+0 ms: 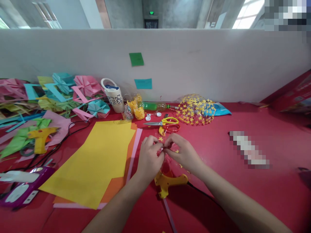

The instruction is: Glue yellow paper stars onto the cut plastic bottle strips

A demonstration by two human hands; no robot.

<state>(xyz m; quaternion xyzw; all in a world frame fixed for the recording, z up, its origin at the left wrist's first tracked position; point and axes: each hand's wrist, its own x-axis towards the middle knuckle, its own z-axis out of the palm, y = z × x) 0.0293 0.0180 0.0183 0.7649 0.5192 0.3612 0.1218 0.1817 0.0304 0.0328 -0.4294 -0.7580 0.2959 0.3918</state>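
Both hands meet over the red table (213, 155), fingertips pinched close together. My left hand (151, 157) is closed, its fingers on something small that I cannot make out. My right hand (181, 150) is closed in a pinch against it, and what lies between the fingertips is too small to name. Just below the hands a yellow glue gun (168, 183) lies on the table. Small yellow stars (160, 139) are scattered around the hands. Beyond them lie yellow-handled scissors (161, 123) and a clear ball covered in yellow stars (195, 110).
Yellow paper sheets (97, 161) lie left of the hands. Folded paper flowers (87, 85), a white tumbler (115, 98) and a green bottle (150, 106) stand along the partition (194, 64). Another glue gun (41, 137) and a purple device (24, 187) are at the far left.
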